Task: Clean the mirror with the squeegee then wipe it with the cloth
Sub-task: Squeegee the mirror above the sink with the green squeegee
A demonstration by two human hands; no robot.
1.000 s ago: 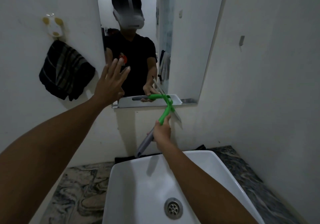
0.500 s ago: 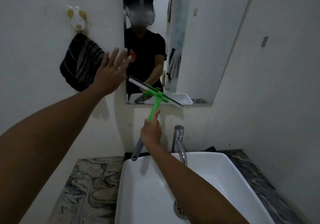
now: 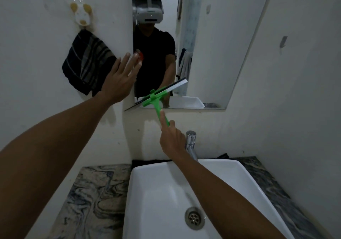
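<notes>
Person is holding squeegee [image 3: 160, 98] against the bottom edge of the mirror [image 3: 217, 54].

Right hand [image 3: 172, 140] is gripping the green handle, index finger lying along it; blade is tilting up to the right, crossing the mirror's bottom left corner, its left tip sticking out over the wall. Left hand [image 3: 118, 80] is spreading wide and flat, holding nothing, fingertips [image 3: 135, 55] at the mirror's left edge. Dark striped cloth [image 3: 86, 63] is hanging from a wall hook [image 3: 82, 14] left of the mirror, just beside the left hand. Sink [image 3: 162, 192] and tap [image 3: 191, 142] are sitting below.
</notes>
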